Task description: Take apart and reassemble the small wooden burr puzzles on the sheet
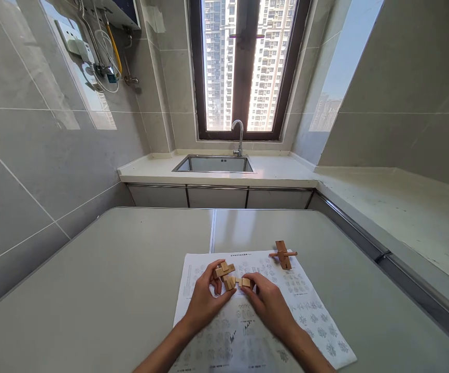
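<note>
Above a printed instruction sheet [318, 311], my left hand [206, 295] grips a cluster of light wooden puzzle pieces [224, 270], thumb below and fingers behind. Between thumb and fingers of my right hand [265, 298] is the end of a notched wooden puzzle piece [244, 282]. Its inner end meets the cluster; whether the two are interlocked I cannot tell. On the sheet's far right edge lies a darker brown wooden cross-shaped assembly [282, 254], with a thin rod across it, apart from both hands.
The sheet lies on a pale table [131, 269] with a seam down its far part. Beyond stands a white counter [279, 168] with a sink [212, 156] and a faucet [239, 137] under a window. Another counter [411, 217] runs along the right; a tiled wall rises at left.
</note>
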Available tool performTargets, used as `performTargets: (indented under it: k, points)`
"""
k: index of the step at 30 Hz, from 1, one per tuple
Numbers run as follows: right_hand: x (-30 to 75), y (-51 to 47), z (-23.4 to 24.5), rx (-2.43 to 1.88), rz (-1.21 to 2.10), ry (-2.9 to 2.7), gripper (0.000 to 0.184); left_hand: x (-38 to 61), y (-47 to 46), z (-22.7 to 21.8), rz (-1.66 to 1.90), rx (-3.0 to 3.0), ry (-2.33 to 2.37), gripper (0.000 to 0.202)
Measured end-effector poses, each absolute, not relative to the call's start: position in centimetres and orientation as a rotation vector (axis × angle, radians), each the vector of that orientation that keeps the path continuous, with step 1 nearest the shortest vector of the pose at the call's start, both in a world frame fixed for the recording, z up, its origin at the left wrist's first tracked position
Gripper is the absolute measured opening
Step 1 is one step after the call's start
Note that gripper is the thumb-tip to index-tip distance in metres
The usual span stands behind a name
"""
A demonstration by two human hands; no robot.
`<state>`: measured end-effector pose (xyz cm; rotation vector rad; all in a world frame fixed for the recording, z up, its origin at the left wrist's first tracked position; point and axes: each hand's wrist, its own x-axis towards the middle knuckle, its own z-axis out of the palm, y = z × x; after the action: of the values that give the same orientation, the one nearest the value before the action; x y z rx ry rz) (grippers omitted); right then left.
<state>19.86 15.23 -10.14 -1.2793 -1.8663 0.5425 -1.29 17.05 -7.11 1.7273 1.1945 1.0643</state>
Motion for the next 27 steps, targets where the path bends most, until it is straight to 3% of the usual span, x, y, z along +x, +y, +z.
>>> performTargets:
  k: [5, 9, 20, 27]
  points:
    - [19.7, 15.2, -9.9, -1.175, 0.454, -1.853, 0.031, -1.1, 16.9, -7.6, 1.014, 1.870, 1.143, 0.062]
    - [19.5, 14.8, -9.4, -1.167, 0.524, -1.834, 0.024, -1.0, 16.7, -7.8, 1.043, 1.954, 1.138, 0.054]
    - [18.3, 14.6, -9.2, -1.147, 1.217, -1.281, 0.046, -1.3, 16.4, -7.7, 1.005, 2.136, 1.121, 0.042]
    - [17.7, 14.0, -9.1, -1.198, 1.051, -1.356, 0.041, -1.2, 16.4, -7.8, 0.990, 2.247, 1.062, 0.039]
